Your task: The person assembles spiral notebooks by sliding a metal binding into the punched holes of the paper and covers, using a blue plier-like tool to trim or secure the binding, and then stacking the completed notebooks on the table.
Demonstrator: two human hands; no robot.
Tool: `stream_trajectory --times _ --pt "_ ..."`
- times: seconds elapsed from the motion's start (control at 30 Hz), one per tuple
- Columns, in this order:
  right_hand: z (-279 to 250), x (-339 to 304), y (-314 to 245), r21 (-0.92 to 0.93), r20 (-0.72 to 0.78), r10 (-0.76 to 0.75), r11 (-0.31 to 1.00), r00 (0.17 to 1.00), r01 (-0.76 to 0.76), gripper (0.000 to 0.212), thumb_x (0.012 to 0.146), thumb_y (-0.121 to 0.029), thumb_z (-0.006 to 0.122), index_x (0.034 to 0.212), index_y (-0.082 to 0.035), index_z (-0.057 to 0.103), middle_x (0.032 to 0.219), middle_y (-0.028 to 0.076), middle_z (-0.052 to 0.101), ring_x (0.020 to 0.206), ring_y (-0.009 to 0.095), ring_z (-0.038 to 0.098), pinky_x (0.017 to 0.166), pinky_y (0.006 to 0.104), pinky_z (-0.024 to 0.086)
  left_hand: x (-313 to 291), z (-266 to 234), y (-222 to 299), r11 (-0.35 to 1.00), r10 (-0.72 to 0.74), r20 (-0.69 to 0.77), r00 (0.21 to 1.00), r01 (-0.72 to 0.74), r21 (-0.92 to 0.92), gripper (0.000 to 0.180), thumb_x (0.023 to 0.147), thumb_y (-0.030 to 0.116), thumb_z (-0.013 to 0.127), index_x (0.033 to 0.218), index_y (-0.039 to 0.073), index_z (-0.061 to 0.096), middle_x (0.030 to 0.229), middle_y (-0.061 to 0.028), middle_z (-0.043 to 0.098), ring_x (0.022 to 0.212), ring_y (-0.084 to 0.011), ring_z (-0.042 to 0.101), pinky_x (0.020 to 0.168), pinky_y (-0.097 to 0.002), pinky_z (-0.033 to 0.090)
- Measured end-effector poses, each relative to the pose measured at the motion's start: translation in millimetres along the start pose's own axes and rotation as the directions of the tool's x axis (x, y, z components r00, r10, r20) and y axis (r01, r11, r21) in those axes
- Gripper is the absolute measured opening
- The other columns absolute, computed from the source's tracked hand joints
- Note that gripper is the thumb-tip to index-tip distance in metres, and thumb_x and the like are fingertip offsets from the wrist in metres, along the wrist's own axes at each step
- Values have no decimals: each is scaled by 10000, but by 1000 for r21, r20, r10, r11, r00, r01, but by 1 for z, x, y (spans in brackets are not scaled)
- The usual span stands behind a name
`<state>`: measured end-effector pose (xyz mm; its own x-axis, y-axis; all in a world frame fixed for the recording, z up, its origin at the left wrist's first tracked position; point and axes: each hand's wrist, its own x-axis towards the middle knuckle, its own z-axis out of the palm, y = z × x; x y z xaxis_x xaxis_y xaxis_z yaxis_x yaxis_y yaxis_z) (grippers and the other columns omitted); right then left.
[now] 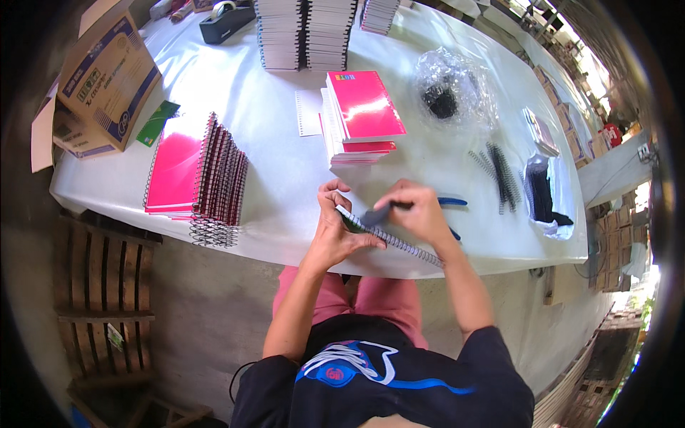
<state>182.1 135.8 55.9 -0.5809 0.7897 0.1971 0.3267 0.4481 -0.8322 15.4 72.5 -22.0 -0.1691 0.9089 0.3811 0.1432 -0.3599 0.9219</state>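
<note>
Close to the table's front edge, my left hand [330,232] grips a spiral notebook [407,247], which is tilted so that its coil edge faces up. The coil runs along this edge, slanting down toward the right. My right hand [419,207] is closed on a dark, rounded object [376,216] held against the coil near the upper end. Motion blurs that object, and I cannot make out its kind. Just beyond my right hand lies a tool with blue handles [452,202], partly hidden by the hand.
Coil-bound red notebooks [175,167] are stacked at left, beside an open cardboard box [107,85]. Unbound red-covered pads [367,107] stand ahead. Farther back are tall notebook stacks [278,36] and a tape dispenser [225,25]. Loose black coils [503,175] and clear plastic wrap [464,85] lie at right.
</note>
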Motion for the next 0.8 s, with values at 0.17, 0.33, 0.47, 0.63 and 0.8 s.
stream_trajectory --times 0.17,0.33,0.47,0.63,0.8 --pt "13 3 -19 120 -38 -146 981 988 150 199 667 62 634 827 -23 717 765 74 619 688 138 595 624 255 455 -4 -2 -3 996 42 11 999 -43 75 982 403 315 952 1028 89 229 1113 -117 311 859 -181 391 771 -307 419" --pt "14 11 -9 246 -77 -36 968 996 54 179 681 31 644 841 -21 706 775 82 624 700 174 609 648 278 473 0 -2 2 976 122 70 990 -132 173 998 437 320 943 1072 77 213 1126 -110 297 840 -159 420 818 -324 426" --pt "11 14 4 -3 -134 -13 1000 991 13 172 696 23 640 844 -31 709 807 87 639 720 172 610 663 280 470 -1 -3 7 989 79 62 995 -86 121 949 491 346 920 1061 65 215 1033 -135 323 1067 -283 352 883 -363 375" --pt "-37 12 29 -210 -499 -57 976 864 -57 221 736 -12 639 940 -63 706 942 114 660 858 260 624 777 314 481 -1 -4 -1 993 102 24 994 -101 -55 633 690 265 820 1010 33 326 1031 -142 390 971 -242 412 873 -324 379" --pt "-70 -31 43 -513 -472 -86 836 877 -195 495 796 -183 672 1274 -149 547 1321 154 482 1236 335 437 1012 390 363 0 -15 15 960 -136 -9 991 130 -250 216 730 92 770 834 -8 609 814 -54 526 760 -151 504 732 -268 419"
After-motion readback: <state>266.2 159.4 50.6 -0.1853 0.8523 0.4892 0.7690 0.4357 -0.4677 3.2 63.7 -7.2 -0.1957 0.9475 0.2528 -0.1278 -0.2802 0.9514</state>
